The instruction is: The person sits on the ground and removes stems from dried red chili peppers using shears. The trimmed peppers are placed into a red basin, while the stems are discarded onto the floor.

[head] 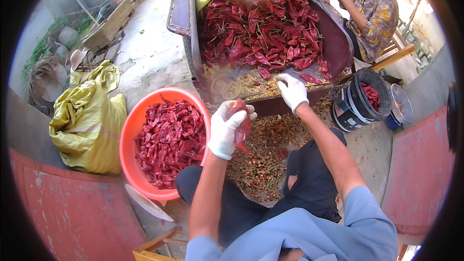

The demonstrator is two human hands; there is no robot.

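Observation:
My left hand [230,125], in a white glove, is closed around a dried red chili pepper [240,127] beside the orange basin. My right hand [293,90], also gloved in white, is at the front edge of a maroon sofa-like seat [335,36]; its fingertips are partly hidden, and whether it holds anything is unclear. Heaped on the seat are dried red chili peppers [250,40] with stems, with yellow seeds [257,85] scattered in front. A pair of scissors [226,83] appears faintly near the seat's front left, blurred. The orange plastic basin [125,145] contains many red chili pieces [170,137].
Cut stems [261,159] cover the ground between my legs. A yellow-green woven sack [87,127] stands left of the basin. At right are a black bucket [348,112] with chilies and a clear round container [407,105]. A masked co-worker [380,18] sits behind them.

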